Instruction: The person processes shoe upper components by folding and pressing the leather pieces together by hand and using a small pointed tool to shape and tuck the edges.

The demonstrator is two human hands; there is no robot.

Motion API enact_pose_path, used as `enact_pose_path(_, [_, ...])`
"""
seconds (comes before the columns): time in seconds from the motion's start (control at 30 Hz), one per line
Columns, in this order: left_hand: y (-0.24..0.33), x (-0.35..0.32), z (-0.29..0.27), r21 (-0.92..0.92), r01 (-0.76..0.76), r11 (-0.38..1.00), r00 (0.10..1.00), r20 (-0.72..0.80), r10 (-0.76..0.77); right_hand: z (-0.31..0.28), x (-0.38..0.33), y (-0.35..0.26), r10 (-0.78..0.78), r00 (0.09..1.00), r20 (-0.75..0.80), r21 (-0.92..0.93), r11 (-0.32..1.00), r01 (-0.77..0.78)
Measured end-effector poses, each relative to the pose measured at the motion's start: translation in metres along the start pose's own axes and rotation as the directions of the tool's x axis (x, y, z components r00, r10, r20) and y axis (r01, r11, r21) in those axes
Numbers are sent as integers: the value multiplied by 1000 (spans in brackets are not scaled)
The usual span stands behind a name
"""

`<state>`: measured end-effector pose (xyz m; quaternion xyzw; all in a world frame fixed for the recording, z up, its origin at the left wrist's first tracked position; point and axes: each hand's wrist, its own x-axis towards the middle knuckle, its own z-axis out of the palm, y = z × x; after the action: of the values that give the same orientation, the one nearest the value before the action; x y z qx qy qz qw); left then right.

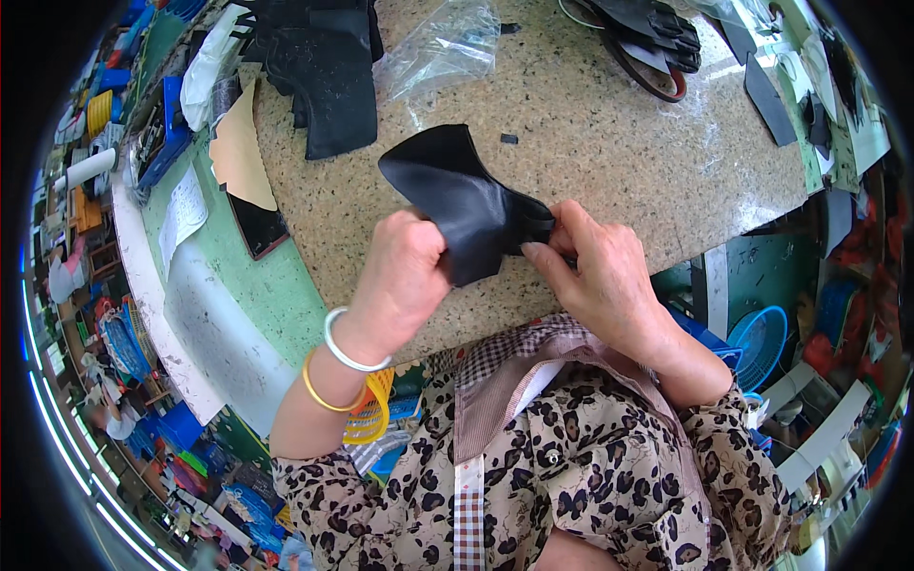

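A glossy black leather piece (466, 205), curved and folded like a shoe upper, is held between my two hands above the speckled stone tabletop (571, 114). My left hand (405, 271) is closed in a fist on its lower left edge, the fingertips hidden behind the leather. At its narrow right end, my right hand (595, 266) pinches a small folded strip between thumb and fingers. The wide end of the piece flares up and away to the left.
Stacked black leather pieces (338, 86) lie at the far left, beside a clear plastic bag (443, 52). Black strap-like parts (652, 43) sit at the far right. A tan pattern piece (243, 147) rests on the green side surface (252, 285). Below the table's right edge is a blue basket (759, 343).
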<state>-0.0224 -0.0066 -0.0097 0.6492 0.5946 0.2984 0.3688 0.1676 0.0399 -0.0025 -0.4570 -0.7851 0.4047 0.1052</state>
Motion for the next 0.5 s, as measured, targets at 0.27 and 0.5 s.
enact_pose_path(0.27, [13, -2, 6, 377, -43, 925, 999, -5, 48, -11, -3, 7, -32, 999, 8, 60, 998, 31])
enact_pose_path(0.5, [14, -3, 8, 362, -36, 932, 999, 15, 32, -14, -5, 15, 25, 991, -131, 225, 974, 5])
